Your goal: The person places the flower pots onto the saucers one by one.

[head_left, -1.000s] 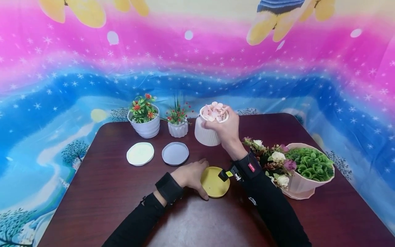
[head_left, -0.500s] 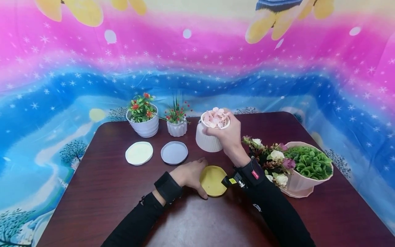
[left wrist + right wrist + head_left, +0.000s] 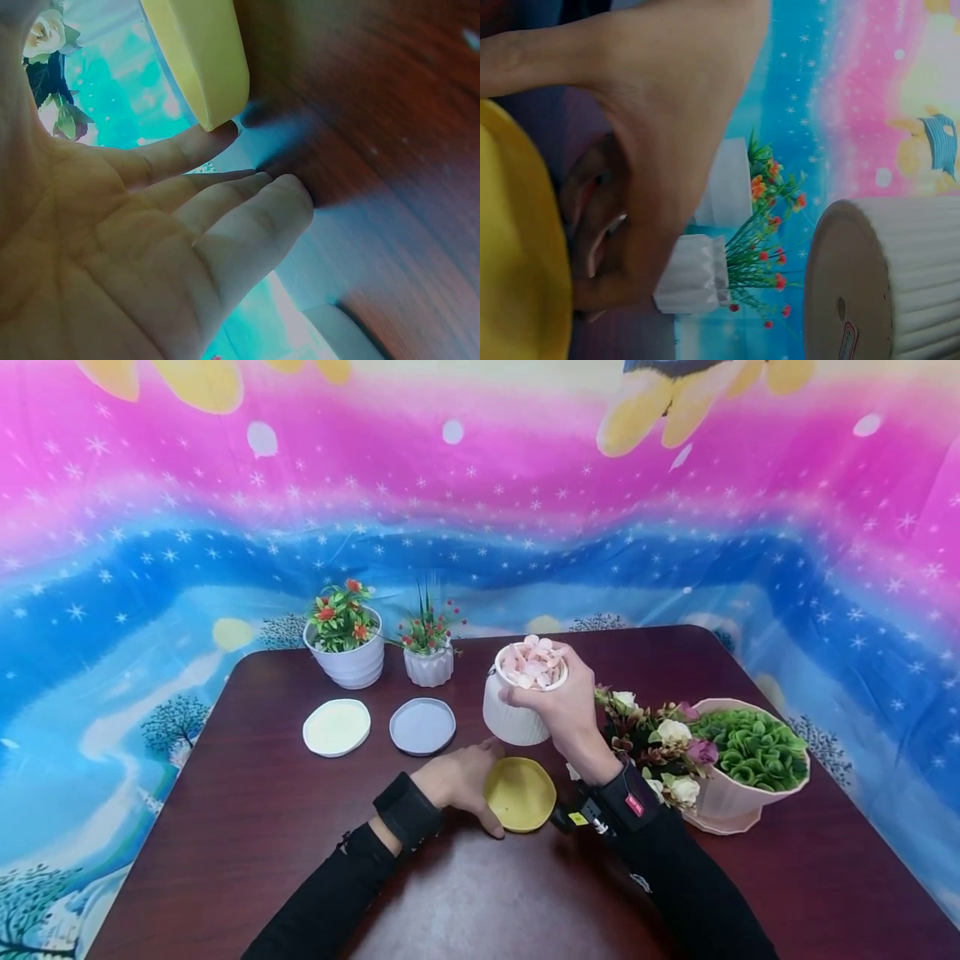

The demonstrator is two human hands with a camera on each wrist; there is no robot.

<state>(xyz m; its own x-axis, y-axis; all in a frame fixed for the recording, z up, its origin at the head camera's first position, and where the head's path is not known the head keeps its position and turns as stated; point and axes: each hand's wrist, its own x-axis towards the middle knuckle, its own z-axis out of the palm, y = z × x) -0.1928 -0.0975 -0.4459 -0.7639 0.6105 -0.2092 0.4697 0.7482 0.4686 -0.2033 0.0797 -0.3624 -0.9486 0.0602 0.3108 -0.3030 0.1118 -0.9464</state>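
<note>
The right grip (image 3: pixel 573 710) pinches a ribbed white pot (image 3: pixel 513 714) near its rim, thumb on the near side, and holds it raised, a little beyond a yellow saucer (image 3: pixel 521 795). Pale pink petals (image 3: pixel 534 664) fill the pot's mouth; the right wrist view shows its underside, with a hole and a small label (image 3: pixel 847 342). The left grip (image 3: pixel 465 785) is spread at the saucer's left edge, thumb on the near side and fingers on the far one — one fingertip appears to meet the edge in the left wrist view.

Beyond the left grip lie a grey saucer (image 3: pixel 422 727) and, left of it, a pale saucer (image 3: pixel 337 727). Behind these stand a white pot of orange-red flowers (image 3: pixel 351 662) and a smaller fluted pot (image 3: pixel 429 667) with red-dotted sprigs. To the right, white and purple roses (image 3: pixel 675 743) crowd against a pale pink planter (image 3: pixel 731 793) of green leaves, which sits on a matching dish (image 3: pixel 723 823). All this rests on a dark red-brown worktop (image 3: pixel 480 902) — a pink and blue printed cloth (image 3: pixel 465 535) hangs behind.
</note>
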